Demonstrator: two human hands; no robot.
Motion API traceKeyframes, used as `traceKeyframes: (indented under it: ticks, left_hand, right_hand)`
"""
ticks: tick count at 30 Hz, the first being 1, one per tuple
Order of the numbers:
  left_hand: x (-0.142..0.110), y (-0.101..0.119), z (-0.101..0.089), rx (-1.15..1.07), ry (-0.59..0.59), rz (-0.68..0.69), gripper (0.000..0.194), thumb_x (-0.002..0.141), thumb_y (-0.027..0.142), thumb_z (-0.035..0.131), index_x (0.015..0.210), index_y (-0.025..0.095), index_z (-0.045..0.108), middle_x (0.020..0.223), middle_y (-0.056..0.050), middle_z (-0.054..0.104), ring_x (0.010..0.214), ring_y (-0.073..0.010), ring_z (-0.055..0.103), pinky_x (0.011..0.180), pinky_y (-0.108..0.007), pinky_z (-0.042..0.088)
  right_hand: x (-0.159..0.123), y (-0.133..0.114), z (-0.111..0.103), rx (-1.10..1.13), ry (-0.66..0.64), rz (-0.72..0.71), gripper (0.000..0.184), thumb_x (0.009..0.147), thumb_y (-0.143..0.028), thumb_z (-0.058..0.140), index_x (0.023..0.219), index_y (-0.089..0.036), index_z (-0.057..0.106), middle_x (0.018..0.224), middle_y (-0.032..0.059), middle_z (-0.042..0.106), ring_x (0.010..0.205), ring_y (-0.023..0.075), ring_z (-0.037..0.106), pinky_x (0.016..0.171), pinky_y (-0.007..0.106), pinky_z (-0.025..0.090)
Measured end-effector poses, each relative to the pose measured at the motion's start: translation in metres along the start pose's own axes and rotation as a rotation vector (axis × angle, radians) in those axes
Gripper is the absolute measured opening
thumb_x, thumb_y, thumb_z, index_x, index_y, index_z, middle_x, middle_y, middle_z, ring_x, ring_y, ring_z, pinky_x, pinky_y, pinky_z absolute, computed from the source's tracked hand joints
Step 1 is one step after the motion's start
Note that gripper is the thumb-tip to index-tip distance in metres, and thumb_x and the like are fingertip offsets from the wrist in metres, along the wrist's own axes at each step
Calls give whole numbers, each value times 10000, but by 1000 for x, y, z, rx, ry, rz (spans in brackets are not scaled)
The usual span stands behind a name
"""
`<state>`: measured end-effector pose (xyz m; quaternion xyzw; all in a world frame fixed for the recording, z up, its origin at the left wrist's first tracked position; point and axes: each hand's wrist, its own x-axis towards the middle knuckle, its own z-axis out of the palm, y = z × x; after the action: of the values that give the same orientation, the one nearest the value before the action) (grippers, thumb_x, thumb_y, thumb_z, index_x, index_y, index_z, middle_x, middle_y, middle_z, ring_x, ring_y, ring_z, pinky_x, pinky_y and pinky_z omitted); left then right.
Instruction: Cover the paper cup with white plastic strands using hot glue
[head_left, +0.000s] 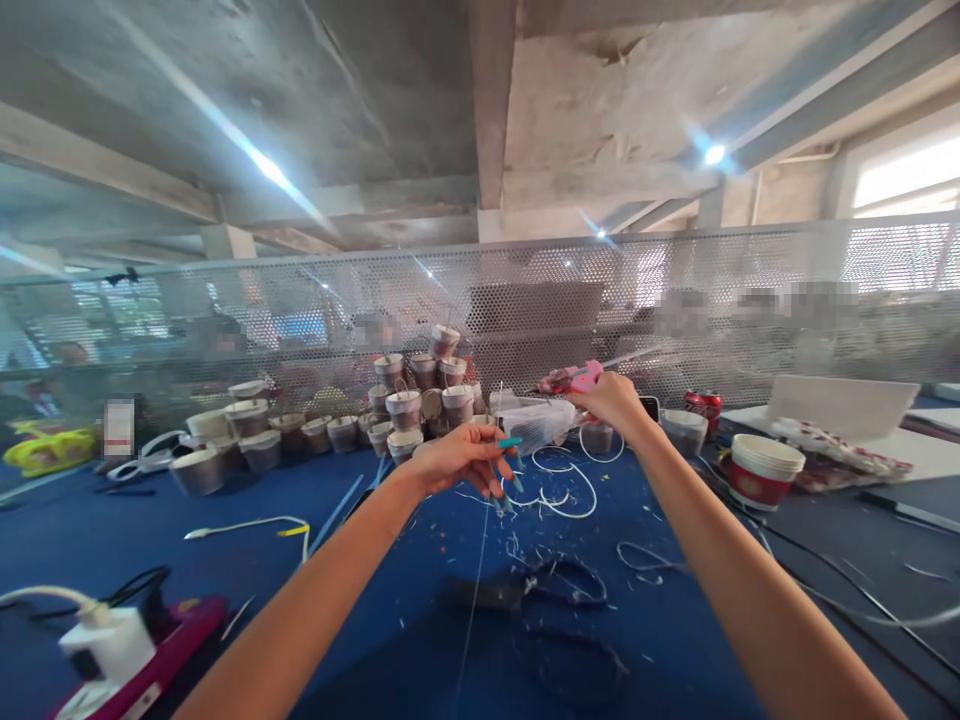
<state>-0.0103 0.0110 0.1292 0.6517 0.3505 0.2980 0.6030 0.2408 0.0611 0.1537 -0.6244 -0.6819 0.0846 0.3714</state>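
Observation:
My left hand [463,458] is raised over the blue table [390,600], fingers pinched on a thin white stick [489,440] that runs up between them, with a fine thread [471,590] hanging down from it. My right hand [611,398] reaches farther back and is closed on a pink glue gun [576,378]. A clear plastic box [536,420] lies just left of that hand. Black scissors [540,590] rest on the table below both hands.
Stacked small brown pots [420,392] stand behind my left hand, more pots [247,440] at the left. White cord loops [562,480], a red can [705,406], a red paper cup [761,470], a power strip with plug [120,650] and cables [862,600] lie around. A perforated screen [525,300] closes the far edge.

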Motion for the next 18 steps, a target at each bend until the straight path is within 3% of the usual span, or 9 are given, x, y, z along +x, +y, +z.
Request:
traceKeyframes:
  ticks: [4,9,14,18]
  left_hand:
    - [-1,1,2,-9,1,17,166,761,294,670,808,158,586,657,-38,709,499,-162,671,413,-221,463]
    - [-7,10,3,-14,18,40,147,790,281,643,822,153,578,664,-32,711,502,-150,672,418,-211,467]
    - [-12,16,-2,-39,-15,87,171,799,279,639,869,139,569,667,-38,713,516,-158,680,438,-219,477]
    - [-12,16,-4,-37,-43,100,167,808,277,627,884,142,565,689,-43,721,526,-164,686,442,-223,476]
  right_hand:
    - [-6,-17,-5,32,94,31,227,680,-406,574,634,-184,586,607,71,591,687,240,625,651,340,467]
    - [-19,-37,-13,59,370,-55,449,626,-434,639,937,-120,559,836,147,624,830,291,598,709,384,469]
    - [-20,-37,-12,25,424,-232,381,637,-345,602,941,-125,534,752,89,586,736,252,568,695,402,456]
    - [-16,-35,-5,45,445,-274,338,632,-322,594,902,-130,529,724,56,542,687,220,547,666,382,449]
